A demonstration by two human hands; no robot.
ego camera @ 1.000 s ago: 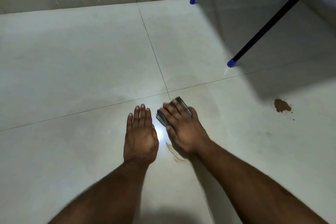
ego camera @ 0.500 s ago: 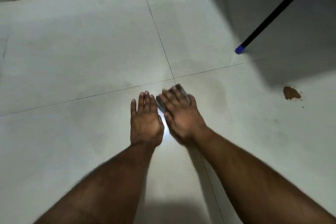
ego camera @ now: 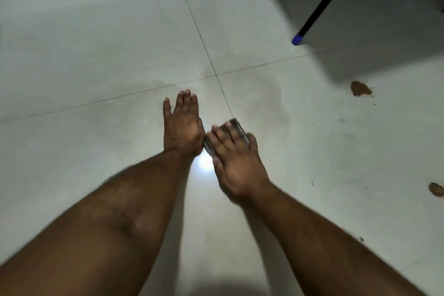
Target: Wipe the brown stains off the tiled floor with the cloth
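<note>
Grey folded cloth pinned flat to the tiled floor under the right hand, fingers laid straight across the top, thumb alongside; pressing rather than pinching. Just beside it, touching at the cloth's near edge, the left hand spread flat on the tile, holding nothing, apparently bracing.

Since a second ago: cloth drawn back toward the body along the grout line, away from the tile crossing; faint brown streak once visible behind the right palm no longer seen, either wiped or covered. Likely meaning: one stain dealt with under the current stroke, more to go.

Well apart to the right, a brown stain with small specks around it, untouched. Further right, a second brown spot cut off by the frame edge, full extent unknown. Up right, a black chair leg with blue tip, casting shade.

Most of the cloth hidden beneath the fingers; motion blur on both forearms; glare between the wrists masking any residue there.
</note>
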